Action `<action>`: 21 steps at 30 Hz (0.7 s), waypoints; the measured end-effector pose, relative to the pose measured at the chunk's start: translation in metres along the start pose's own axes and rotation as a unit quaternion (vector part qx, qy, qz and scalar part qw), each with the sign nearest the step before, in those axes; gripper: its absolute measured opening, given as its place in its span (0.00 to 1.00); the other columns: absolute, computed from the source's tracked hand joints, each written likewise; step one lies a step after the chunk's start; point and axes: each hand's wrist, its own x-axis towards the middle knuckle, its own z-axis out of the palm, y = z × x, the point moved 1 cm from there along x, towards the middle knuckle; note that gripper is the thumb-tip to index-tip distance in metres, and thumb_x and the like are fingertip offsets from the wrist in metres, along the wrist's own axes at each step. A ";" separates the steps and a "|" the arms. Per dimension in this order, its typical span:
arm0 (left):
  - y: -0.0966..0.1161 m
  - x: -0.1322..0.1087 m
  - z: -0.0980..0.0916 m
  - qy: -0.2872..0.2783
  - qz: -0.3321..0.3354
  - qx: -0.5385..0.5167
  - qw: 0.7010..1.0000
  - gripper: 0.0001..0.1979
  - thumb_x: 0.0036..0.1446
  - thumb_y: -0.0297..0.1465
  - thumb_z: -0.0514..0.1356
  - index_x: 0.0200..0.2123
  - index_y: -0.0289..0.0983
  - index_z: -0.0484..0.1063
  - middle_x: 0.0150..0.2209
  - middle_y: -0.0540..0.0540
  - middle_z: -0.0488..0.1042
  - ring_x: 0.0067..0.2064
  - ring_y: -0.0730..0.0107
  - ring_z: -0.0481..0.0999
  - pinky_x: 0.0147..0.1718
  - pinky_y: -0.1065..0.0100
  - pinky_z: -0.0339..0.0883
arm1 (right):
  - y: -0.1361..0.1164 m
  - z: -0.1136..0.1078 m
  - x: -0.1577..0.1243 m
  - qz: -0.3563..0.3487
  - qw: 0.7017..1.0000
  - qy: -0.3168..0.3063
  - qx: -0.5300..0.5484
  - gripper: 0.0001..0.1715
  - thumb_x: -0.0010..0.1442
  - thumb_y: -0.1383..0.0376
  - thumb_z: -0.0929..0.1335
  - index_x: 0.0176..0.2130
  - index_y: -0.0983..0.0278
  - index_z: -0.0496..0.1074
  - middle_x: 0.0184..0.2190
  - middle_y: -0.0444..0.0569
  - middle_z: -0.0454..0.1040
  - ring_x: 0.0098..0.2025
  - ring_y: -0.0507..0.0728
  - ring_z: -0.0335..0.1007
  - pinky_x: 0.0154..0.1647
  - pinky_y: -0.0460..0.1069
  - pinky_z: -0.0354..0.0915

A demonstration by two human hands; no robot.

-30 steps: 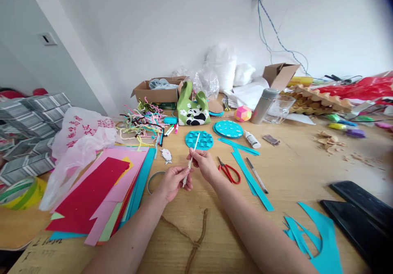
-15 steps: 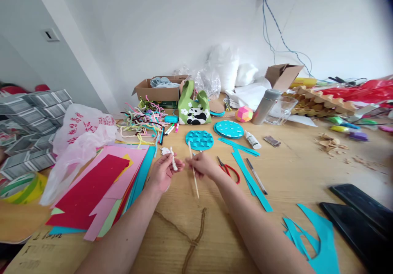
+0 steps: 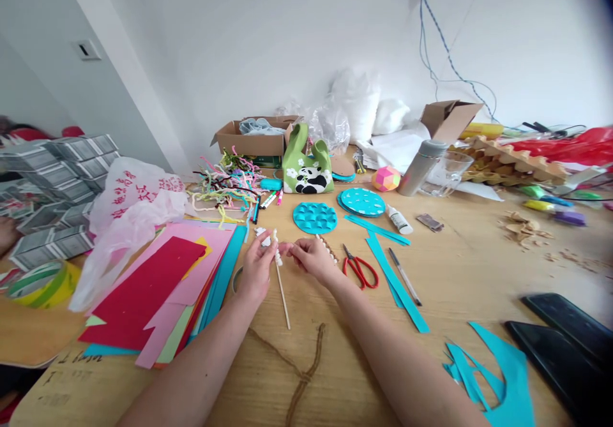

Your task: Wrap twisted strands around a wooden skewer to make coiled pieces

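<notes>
My left hand (image 3: 258, 262) is closed on a thin wooden stick (image 3: 283, 302) and a white coiled strand, apparently a pipe cleaner (image 3: 276, 248), at the stick's upper end. The stick's bare lower part slants down toward me. Close by on the right, my right hand (image 3: 309, 258) has its fingers pinched together near the coil; what they hold, if anything, is too small to make out. A small white cut-out (image 3: 262, 235) shows just behind my left fingers. Behind my right hand lies a brown-and-white twisted piece (image 3: 328, 248), partly hidden.
Red-handled scissors (image 3: 360, 267), blue strips (image 3: 395, 283) and a pen (image 3: 405, 277) lie to the right. Coloured sheets (image 3: 138, 293) are stacked at left. Ahead sit a blue scalloped disc (image 3: 315, 217) and a panda bag (image 3: 309, 168). A brown twisted stem (image 3: 304, 379) lies in front.
The stick has passed from my right hand to my left, alongside the white coil. My right hand now pinches close to the coil. The view has shifted slightly.
</notes>
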 end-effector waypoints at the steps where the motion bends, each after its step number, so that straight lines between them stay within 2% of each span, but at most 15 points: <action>1: 0.000 0.000 0.000 0.003 0.008 0.005 1.000 0.29 0.47 0.35 0.68 0.52 0.37 0.66 0.30 0.47 0.79 0.41 0.62 0.79 0.42 0.66 0.67 | 0.000 0.001 -0.001 0.002 1.000 -0.009 0.015 0.17 0.56 0.56 0.64 0.24 0.65 0.71 0.13 0.39 0.62 0.13 0.48 0.53 0.15 0.44 0.48; 5: -0.005 -0.001 -0.002 0.001 0.008 0.019 1.000 0.34 0.48 0.35 0.67 0.58 0.36 0.61 0.32 0.45 0.79 0.44 0.60 0.78 0.46 0.64 0.66 | -0.001 0.005 -0.005 -0.007 0.995 -0.064 0.077 0.16 0.53 0.55 0.67 0.28 0.66 0.73 0.14 0.38 0.62 0.15 0.47 0.52 0.15 0.43 0.47; 7: -0.009 -0.001 -0.003 -0.007 0.003 0.023 1.000 0.35 0.48 0.35 0.67 0.59 0.37 0.61 0.36 0.43 0.80 0.45 0.59 0.78 0.45 0.64 0.67 | -0.002 0.006 -0.005 -0.025 0.990 -0.102 0.096 0.17 0.52 0.55 0.69 0.29 0.67 0.74 0.14 0.38 0.62 0.16 0.46 0.51 0.16 0.43 0.46; 9: -0.012 -0.001 -0.004 -0.013 -0.001 0.023 1.000 0.35 0.49 0.35 0.67 0.59 0.39 0.61 0.40 0.42 0.79 0.47 0.59 0.77 0.45 0.64 0.67 | -0.001 0.007 -0.005 -0.038 0.988 -0.115 0.100 0.19 0.50 0.54 0.71 0.31 0.68 0.76 0.16 0.39 0.64 0.17 0.46 0.51 0.17 0.43 0.45; 15: -0.013 -0.004 0.000 -0.022 -0.037 -0.006 0.999 0.34 0.49 0.34 0.67 0.59 0.41 0.63 0.46 0.41 0.78 0.50 0.60 0.75 0.47 0.64 0.67 | 0.004 0.009 -0.002 -0.027 0.990 -0.095 0.099 0.19 0.46 0.53 0.73 0.25 0.68 0.73 0.13 0.38 0.62 0.16 0.45 0.49 0.17 0.43 0.43; 19: -0.010 -0.008 0.003 -0.046 -0.057 -0.029 0.997 0.30 0.51 0.36 0.63 0.58 0.42 0.64 0.49 0.41 0.76 0.53 0.60 0.72 0.51 0.61 0.65 | 0.008 0.009 0.000 -0.022 0.991 -0.064 0.115 0.20 0.47 0.52 0.72 0.23 0.66 0.69 0.14 0.39 0.64 0.15 0.46 0.52 0.16 0.43 0.46; 21: -0.010 -0.007 0.003 -0.037 -0.048 -0.023 0.998 0.26 0.50 0.36 0.64 0.54 0.41 0.67 0.50 0.41 0.74 0.52 0.60 0.72 0.50 0.59 0.66 | 0.009 0.007 0.001 -0.006 0.989 -0.036 0.145 0.20 0.48 0.51 0.72 0.23 0.65 0.66 0.14 0.38 0.64 0.14 0.46 0.53 0.15 0.43 0.48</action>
